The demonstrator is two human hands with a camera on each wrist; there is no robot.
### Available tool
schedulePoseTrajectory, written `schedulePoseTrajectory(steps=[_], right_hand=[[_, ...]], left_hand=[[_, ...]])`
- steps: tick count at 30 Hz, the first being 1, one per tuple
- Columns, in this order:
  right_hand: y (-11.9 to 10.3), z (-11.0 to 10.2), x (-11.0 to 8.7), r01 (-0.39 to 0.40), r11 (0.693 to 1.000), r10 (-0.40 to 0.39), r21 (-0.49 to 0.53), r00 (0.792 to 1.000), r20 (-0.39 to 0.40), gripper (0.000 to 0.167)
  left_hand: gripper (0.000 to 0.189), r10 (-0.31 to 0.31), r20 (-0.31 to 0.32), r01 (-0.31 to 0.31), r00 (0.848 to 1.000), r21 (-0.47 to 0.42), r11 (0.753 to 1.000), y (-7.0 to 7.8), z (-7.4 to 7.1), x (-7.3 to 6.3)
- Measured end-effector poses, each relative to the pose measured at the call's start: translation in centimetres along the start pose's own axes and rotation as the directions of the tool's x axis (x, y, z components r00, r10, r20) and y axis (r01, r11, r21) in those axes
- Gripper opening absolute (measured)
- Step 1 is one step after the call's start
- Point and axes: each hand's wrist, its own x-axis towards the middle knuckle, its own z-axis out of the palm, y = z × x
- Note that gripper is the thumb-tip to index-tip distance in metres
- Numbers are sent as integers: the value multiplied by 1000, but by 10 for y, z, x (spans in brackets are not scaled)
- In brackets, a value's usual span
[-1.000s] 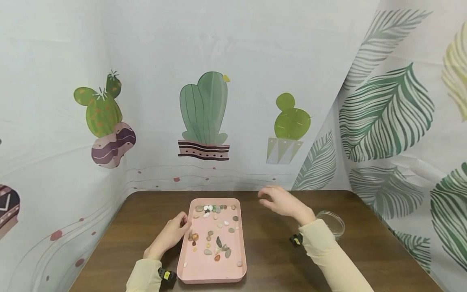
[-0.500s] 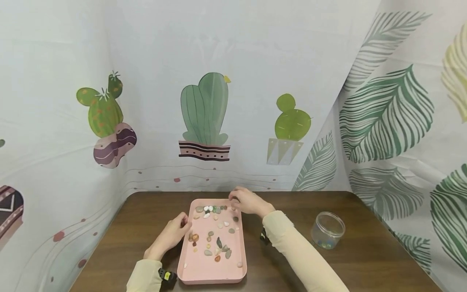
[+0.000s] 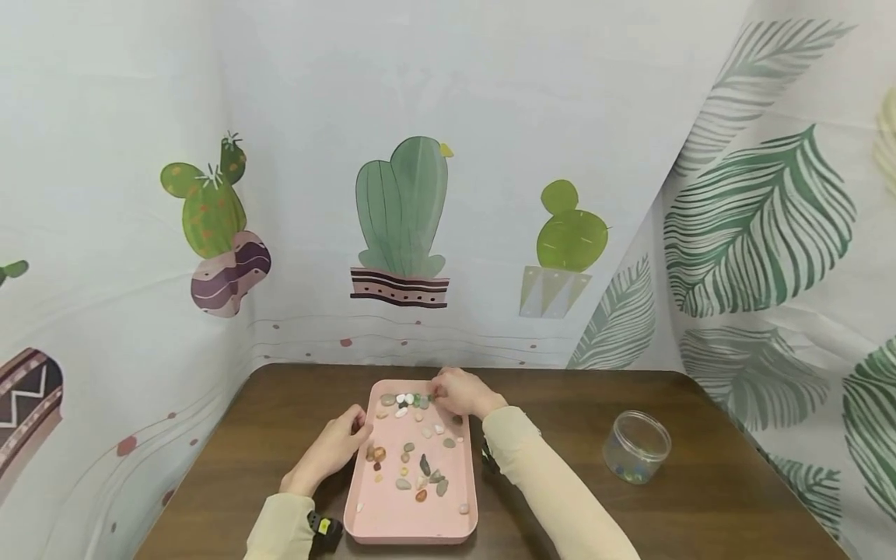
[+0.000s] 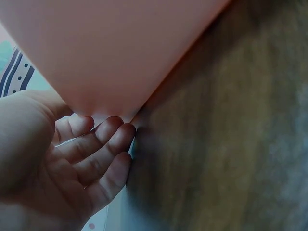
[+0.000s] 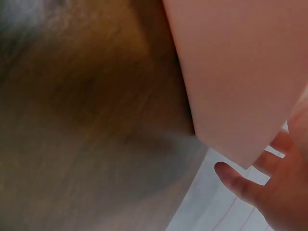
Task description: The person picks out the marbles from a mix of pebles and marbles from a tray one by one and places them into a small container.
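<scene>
A pink tray (image 3: 413, 523) with pebbles strewn over its floor lies on the table. My left hand (image 3: 333, 449) is at its left side, thumb over the rim and curled fingers (image 4: 115, 137) against the outer wall in the left wrist view, holding the tray's edge. Over the far right corner, my right hand (image 3: 462, 393) reaches down into the tray, its fingertips at the right end of a row of white, green and grey pebbles (image 3: 409, 399). The hand covers that end, so I cannot tell if a pebble is pinched. In the right wrist view one finger (image 5: 236, 183) sticks out beyond the rim.
A clear round jar (image 3: 637, 445) with small blue and green pieces at its bottom stands on the brown wooden table (image 3: 560, 498), right of the tray. Behind the table hangs a white curtain (image 3: 490, 233) printed with cacti and leaves.
My right hand has moved left from beside the jar, over the table, to the tray's far right corner and down among the pebbles. My left hand stays at the tray's left edge.
</scene>
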Motion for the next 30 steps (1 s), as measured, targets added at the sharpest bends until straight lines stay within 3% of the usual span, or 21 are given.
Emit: schedulePoseTrajectory(steps=[5, 12, 21, 30], right_hand=[[-1, 1, 1, -4, 996, 3, -87, 1000, -10, 14], [3, 2, 2, -44, 995, 45, -94, 999, 10, 12], [9, 4, 1, 2, 990, 0, -138, 1000, 12, 19], [11, 2, -1, 13, 979, -7, -201, 999, 31, 9]], left_hand=[[15, 1, -3, -1, 1000, 3, 1000, -1, 0, 0], [15, -12, 3, 12, 1000, -5, 1000, 1, 0, 2], [14, -5, 10, 6, 1000, -3, 1000, 4, 0, 1], [15, -13, 6, 13, 1000, 3, 1000, 3, 0, 3]])
